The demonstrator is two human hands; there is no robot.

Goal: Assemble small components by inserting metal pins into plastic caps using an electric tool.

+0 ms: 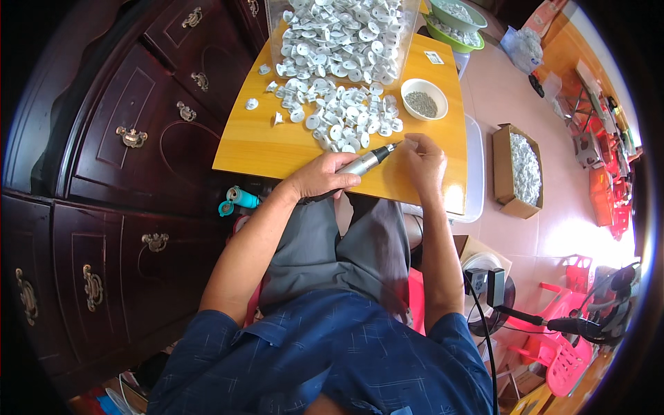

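My left hand (322, 177) is wrapped round a silver and black electric screwdriver (361, 164), its tip pointing right and slightly away from me. Close to that tip, my right hand (425, 164) has its fingers pinched together; whatever lies between them is too small to make out. Just beyond both hands, small white round plastic parts (346, 114) lie in a loose heap on the yellow wooden table (249, 149). Behind the heap stands a clear plastic bin (408, 41) full of the same parts. A white bowl (443, 105) of tiny grey metal pieces sits beyond my right hand.
Dark wooden drawers (111, 166) line the left side. On the floor to the right is a cardboard box (503, 173) of white parts. Stacked basins (477, 43) stand at the far right corner. A teal bottle (243, 198) is beside the table's left edge.
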